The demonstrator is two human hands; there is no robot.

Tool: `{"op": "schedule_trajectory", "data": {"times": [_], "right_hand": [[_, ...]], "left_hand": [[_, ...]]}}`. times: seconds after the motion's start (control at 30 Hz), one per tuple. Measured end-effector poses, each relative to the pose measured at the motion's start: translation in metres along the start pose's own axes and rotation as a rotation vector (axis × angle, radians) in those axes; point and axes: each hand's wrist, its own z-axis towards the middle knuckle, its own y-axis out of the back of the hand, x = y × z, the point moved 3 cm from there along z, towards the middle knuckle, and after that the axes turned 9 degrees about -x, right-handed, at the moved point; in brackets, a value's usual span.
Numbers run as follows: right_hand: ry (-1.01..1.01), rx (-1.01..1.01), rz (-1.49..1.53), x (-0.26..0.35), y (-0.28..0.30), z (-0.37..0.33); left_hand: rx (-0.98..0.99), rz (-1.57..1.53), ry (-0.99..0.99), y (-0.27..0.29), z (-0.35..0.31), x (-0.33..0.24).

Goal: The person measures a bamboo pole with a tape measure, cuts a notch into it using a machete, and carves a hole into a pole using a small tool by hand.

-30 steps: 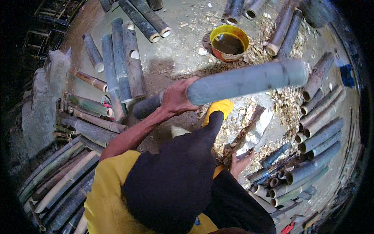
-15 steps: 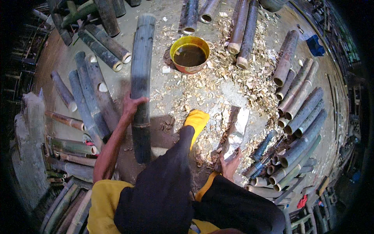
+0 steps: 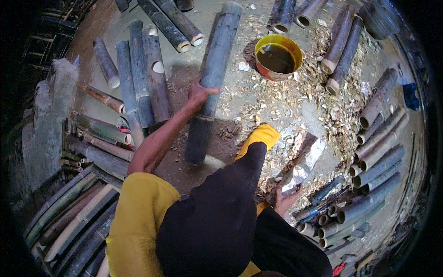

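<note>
My left hand (image 3: 203,94) is wrapped round a long, thick grey-blue bamboo tube (image 3: 221,51), which leans a little to the right in front of my left knee. Its near end looks darker, below a ring-like node. Beyond my right leg, my right hand (image 3: 287,202) grips the near end of a long brown piece with a shiny whitish face (image 3: 302,168); I cannot make out its kind. Between the two hands, a foot in a yellow covering (image 3: 264,135) rests on the ground, and my dark trouser leg hides part of the floor.
A yellow bucket of dark liquid (image 3: 276,57) stands ahead. Pale wood chips (image 3: 323,106) litter the floor around it. Bamboo tubes lie at the left (image 3: 138,69), the right (image 3: 374,180) and the far side (image 3: 341,46). More bamboo (image 3: 78,212) is piled near left.
The whole view has shifted, with most things now farther right and higher. The bamboo tube in my left hand has tilted, its far end to the right. Both hands keep their holds.
</note>
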Motion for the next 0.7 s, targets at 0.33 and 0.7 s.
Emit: {"op": "schedule_trajectory", "data": {"times": [0.33, 0.7], "right_hand": [[0.049, -0.143, 0.019, 0.023, 0.002, 0.011], [0.107, 0.222, -0.393, 0.020, 0.013, 0.118]], "left_hand": [[-0.163, -0.061, 0.176, 0.035, 0.090, 0.033], [-0.457, 0.469, -0.296, 0.118, 0.106, 0.041]]}}
